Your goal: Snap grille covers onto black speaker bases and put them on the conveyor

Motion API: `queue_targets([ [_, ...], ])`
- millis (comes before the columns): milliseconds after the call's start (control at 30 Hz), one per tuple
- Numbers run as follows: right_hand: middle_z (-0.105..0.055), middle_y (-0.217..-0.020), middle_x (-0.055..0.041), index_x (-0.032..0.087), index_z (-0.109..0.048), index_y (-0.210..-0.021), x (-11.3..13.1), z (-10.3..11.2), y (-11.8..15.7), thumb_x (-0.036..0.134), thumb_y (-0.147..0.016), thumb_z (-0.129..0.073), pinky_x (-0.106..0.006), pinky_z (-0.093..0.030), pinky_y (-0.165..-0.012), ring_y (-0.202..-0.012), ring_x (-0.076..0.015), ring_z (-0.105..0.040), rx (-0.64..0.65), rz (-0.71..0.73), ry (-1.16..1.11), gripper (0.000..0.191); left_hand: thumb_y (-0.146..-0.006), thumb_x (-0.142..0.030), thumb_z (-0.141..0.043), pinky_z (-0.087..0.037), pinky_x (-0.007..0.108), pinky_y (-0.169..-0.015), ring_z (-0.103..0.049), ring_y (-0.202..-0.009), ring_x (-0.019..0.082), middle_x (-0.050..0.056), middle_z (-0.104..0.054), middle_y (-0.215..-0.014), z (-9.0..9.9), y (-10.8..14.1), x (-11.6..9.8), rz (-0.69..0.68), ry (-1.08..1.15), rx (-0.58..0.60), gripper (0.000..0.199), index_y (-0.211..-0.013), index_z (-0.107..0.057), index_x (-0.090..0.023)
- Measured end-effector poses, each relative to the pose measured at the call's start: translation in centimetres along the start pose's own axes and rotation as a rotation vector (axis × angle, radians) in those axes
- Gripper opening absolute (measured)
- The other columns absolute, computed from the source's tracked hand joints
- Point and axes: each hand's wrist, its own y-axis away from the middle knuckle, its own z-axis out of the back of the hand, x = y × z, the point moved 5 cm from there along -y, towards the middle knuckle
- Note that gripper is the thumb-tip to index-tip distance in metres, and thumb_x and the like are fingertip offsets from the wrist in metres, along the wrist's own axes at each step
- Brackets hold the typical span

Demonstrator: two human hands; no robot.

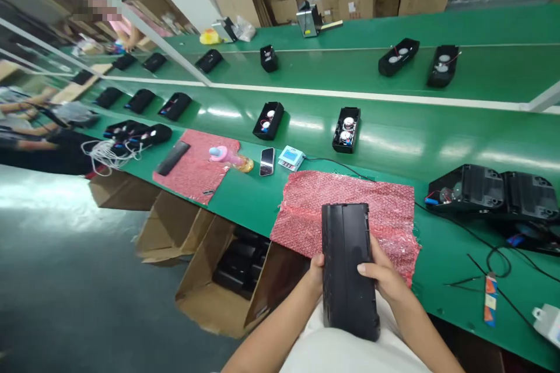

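A long black plastic speaker housing point(347, 268) is held upright between my two hands, close to my body. My left hand point(317, 273) grips its left edge, with most of the fingers hidden behind it. My right hand point(385, 271) wraps the right side, thumb lying on the front face. Beneath and beyond the housing, pink bubble wrap point(306, 204) covers part of the green bench. Just past the wrap sit a small light-blue device point(291, 157) with a cable and a phone point(267, 162).
Open black housings point(346, 130) with wired round parts stand along the green belt point(394, 128). More black housings point(481, 189) stack at right, near cables and a blue-orange strip point(490, 300). A cardboard box point(210, 297) of black parts stands below left. Co-workers point(39, 128) are at far left.
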Motion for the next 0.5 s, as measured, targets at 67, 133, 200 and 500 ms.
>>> queue_targets([
  [67,-0.053,-0.131,-0.0004,0.03,-0.045,-0.128,-0.6,-0.6,-0.2,0.02,-0.06,-0.068,-0.039,-0.035,-0.104,-0.121,-0.0251,-0.047,-0.058,0.03,0.01,0.072,-0.064,-0.049,-0.071,-0.049,0.034,-0.086,-0.064,-0.099,0.027,0.013,-0.069,-0.109,0.6,0.6,-0.7,0.011,-0.017,0.01,0.068,-0.116,-0.062,-0.006],
  [133,-0.057,-0.127,-0.0014,0.029,-0.045,-0.128,-1.3,-1.1,-0.4,0.021,-0.061,-0.067,-0.041,-0.037,-0.101,-0.117,-0.0263,-0.05,-0.127,0.025,0.009,0.071,-0.066,-0.047,-0.07,-0.049,0.034,-0.086,-0.065,-0.097,0.027,0.012,-0.069,-0.107,1.1,1.0,-1.3,0.01,-0.011,0.026,0.064,-0.114,-0.063,-0.007],
  [200,-0.06,-0.122,-0.0022,0.028,-0.044,-0.128,-2.0,-1.3,-0.6,0.023,-0.062,-0.066,-0.043,-0.041,-0.098,-0.111,-0.0269,-0.055,-0.171,-0.003,0.002,0.07,-0.068,-0.047,-0.067,-0.049,0.034,-0.086,-0.066,-0.096,0.026,0.011,-0.07,-0.106,1.6,1.2,-1.7,0.012,0.015,0.051,0.06,-0.112,-0.064,-0.008],
  [500,-0.059,-0.124,-0.0063,0.027,-0.046,-0.131,1.2,0.4,-1.1,0.036,-0.063,-0.073,-0.05,-0.037,-0.102,-0.114,-0.0303,-0.054,-0.216,0.115,0.091,0.074,-0.065,-0.052,-0.064,-0.05,0.042,-0.088,-0.067,-0.092,0.031,0.014,-0.072,-0.095,3.1,-3.5,-1.2,0.247,-0.027,0.054,0.061,-0.106,-0.068,-0.007],
])
